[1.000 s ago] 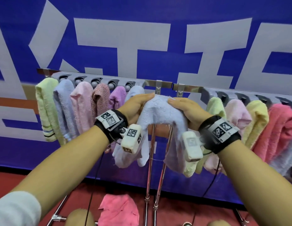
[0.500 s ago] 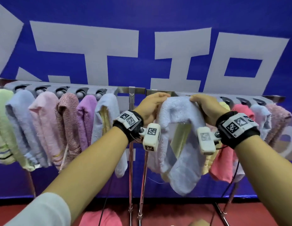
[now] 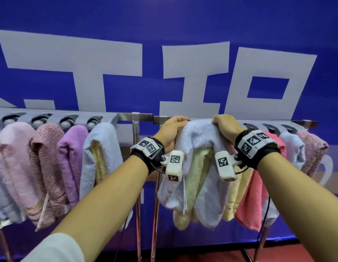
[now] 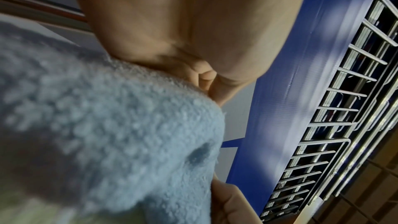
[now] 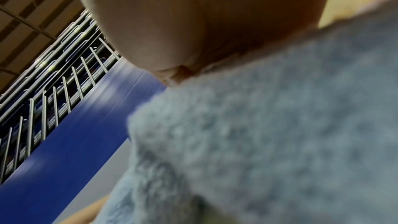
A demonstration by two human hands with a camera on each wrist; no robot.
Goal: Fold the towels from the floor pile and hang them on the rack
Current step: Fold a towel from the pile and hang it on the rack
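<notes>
A folded pale blue towel (image 3: 199, 140) hangs draped at the top of the right rack (image 3: 230, 121), just right of the gap between the two racks. My left hand (image 3: 172, 132) grips its left top edge, fingers curled over the fold. My right hand (image 3: 225, 127) grips its right top edge the same way. Both wrist views show the fluffy blue towel (image 4: 107, 134) (image 5: 269, 125) close under each palm. A pale green towel (image 3: 198, 178) hangs behind it, showing between its two hanging ends.
The left rack (image 3: 70, 116) carries pink, speckled pink, purple and blue towels (image 3: 102, 152). On the right rack hang yellow, coral (image 3: 253, 193), blue and speckled pink towels. Chrome uprights (image 3: 138, 186) stand between the racks. A blue banner (image 3: 164, 25) with white letters fills the back.
The view has shifted right and up along the racks; the floor pile has left the frame. Both hands carried the blue towel rightward from the gap onto the right rack, still gripping it.
</notes>
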